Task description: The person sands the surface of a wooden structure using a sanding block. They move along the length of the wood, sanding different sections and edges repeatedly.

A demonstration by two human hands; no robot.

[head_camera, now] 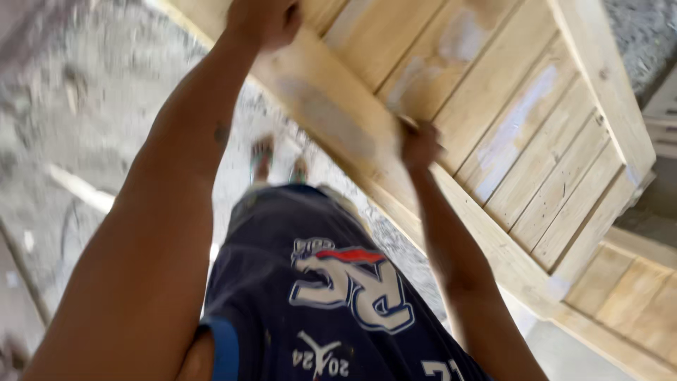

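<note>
Both hands were already on the slatted wooden panel (522, 134), a pale plank frame with boards nailed across it, which ran from the top centre of the frame down toward the lower right. It was held up off the gravelly ground (77, 120) rather than lying flat, so the lifting seemed to be done and the carrying or positioning under way. The left hand (262, 21), at the top centre-left of the frame, was closed over the panel's long edge rail, with the fingers wrapped out of sight behind the wood. The right hand (419, 147), near the middle of the frame, gripped the same rail lower down, its fingers curled over the edge where the slats began; how tightly it gripped could not be told through the blur. The two hands were well apart along the rail, and both arms reached forward and up. Below them the person's dark blue shirt (317, 296) filled the lower centre, and the feet in sandals (278, 166) showed on the ground just left of the rail. At the lower right a second wooden piece (635, 289) of similar planks lay under or beside the panel's far end; whether the two touched was unclear. The panel had not been set down anywhere, so placing it remained to be done, as far as could be judged.
</note>
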